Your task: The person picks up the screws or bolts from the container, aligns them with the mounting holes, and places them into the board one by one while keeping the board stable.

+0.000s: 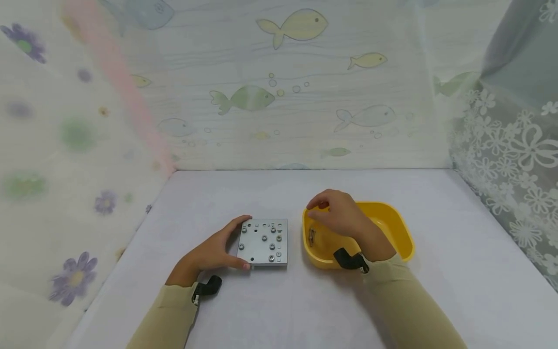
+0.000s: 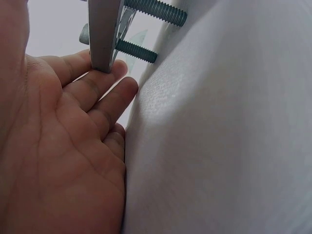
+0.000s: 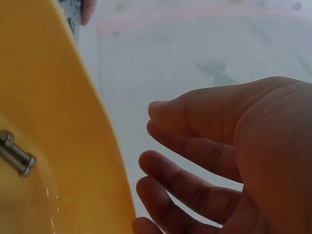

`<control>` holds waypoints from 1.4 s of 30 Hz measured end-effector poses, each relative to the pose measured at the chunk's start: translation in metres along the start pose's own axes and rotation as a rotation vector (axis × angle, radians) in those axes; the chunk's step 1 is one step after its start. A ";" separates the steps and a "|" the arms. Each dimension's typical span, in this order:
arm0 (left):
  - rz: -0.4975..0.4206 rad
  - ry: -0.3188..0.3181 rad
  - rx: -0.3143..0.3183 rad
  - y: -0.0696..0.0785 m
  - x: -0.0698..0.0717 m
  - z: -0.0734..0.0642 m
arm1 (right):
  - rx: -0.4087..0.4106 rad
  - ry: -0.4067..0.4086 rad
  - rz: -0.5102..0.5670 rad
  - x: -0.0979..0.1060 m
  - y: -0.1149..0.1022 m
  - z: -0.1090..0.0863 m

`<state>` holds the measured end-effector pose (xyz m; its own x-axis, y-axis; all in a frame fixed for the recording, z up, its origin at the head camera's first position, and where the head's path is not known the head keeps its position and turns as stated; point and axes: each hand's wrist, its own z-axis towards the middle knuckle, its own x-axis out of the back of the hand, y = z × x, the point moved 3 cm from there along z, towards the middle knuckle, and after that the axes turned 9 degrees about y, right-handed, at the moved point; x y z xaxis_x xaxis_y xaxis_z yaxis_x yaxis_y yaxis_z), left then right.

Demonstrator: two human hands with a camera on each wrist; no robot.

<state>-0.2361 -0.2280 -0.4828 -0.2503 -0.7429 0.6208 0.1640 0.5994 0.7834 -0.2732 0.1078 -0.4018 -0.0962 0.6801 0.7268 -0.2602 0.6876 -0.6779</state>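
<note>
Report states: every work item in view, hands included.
Silver square metal plate: face-up, gripped at edges
Plate's silver metal bolts: inserted, some threads showing underneath
Yellow rounded plastic bin: upright, open
Loose silver metal bolts: lying inside bin
Left hand: gripping plate
Right hand: raised, fingers bent, nothing visibly held

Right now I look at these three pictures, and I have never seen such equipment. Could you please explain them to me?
No machine here: a person works bare-handed. The wide picture comes from a camera on the head; the two close ones come from the wrist cameras. On the white table, the left hand holds a metal plate by its left side; screws pass through it. To its right stands a yellow tray with small metal parts, apparently loose screws. The right hand is above the tray; nothing is visible in its fingers.
</note>
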 end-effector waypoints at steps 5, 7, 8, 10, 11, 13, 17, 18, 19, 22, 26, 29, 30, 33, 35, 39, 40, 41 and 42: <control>-0.005 0.001 -0.003 0.000 0.001 -0.001 | -0.044 -0.058 0.005 0.000 0.008 0.003; -0.009 0.000 -0.004 0.000 0.001 -0.001 | -0.078 -0.088 0.014 -0.001 0.011 0.003; -0.011 0.000 -0.007 0.000 0.001 -0.001 | -0.089 -0.104 0.019 -0.001 0.013 0.004; -0.017 -0.002 -0.010 -0.001 0.001 0.000 | -0.099 -0.131 0.032 -0.003 0.015 0.004; -0.020 -0.003 -0.012 -0.002 0.001 0.000 | -0.106 -0.142 0.040 -0.003 0.017 0.004; -0.022 -0.004 -0.015 -0.003 0.001 0.000 | -0.106 -0.164 0.060 -0.004 0.019 0.004; -0.032 -0.004 -0.014 -0.003 0.001 0.000 | -0.075 -0.190 0.086 -0.004 0.021 0.006; -0.033 -0.006 -0.015 -0.003 0.001 -0.001 | -0.066 -0.192 0.088 -0.004 0.021 0.007; -0.038 -0.008 -0.017 -0.003 0.001 -0.001 | -0.062 -0.200 0.089 -0.004 0.022 0.007; -0.048 -0.018 -0.027 -0.002 0.001 -0.002 | -0.061 -0.229 0.087 -0.004 0.025 0.008; -0.047 -0.019 -0.031 -0.001 0.003 -0.002 | -0.045 -0.275 0.064 -0.003 0.028 0.010; -0.036 -0.013 -0.025 -0.001 0.003 -0.001 | -0.035 -0.310 0.060 -0.005 0.029 0.014; -0.033 -0.012 -0.023 -0.001 0.003 -0.001 | -0.039 -0.323 0.060 -0.006 0.028 0.015; -0.029 -0.013 -0.022 -0.001 0.002 0.000 | -0.047 -0.346 0.045 -0.011 0.028 0.017; -0.027 -0.015 -0.026 -0.002 0.001 0.000 | -0.043 -0.351 0.012 -0.013 0.028 0.018; -0.029 -0.017 -0.031 -0.003 0.001 0.001 | -0.032 -0.383 -0.026 -0.018 0.029 0.022; -0.027 -0.017 -0.032 -0.003 0.001 0.001 | -0.035 -0.393 -0.027 -0.018 0.029 0.022; -0.025 -0.018 -0.031 -0.003 0.001 0.001 | -0.037 -0.400 -0.028 -0.019 0.030 0.022; -0.023 -0.017 -0.031 -0.002 0.001 0.001 | -0.039 -0.405 -0.030 -0.020 0.030 0.023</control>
<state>-0.2378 -0.2298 -0.4842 -0.2703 -0.7510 0.6025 0.1876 0.5727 0.7980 -0.3010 0.1092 -0.4341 -0.4618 0.5097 0.7259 -0.2324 0.7202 -0.6537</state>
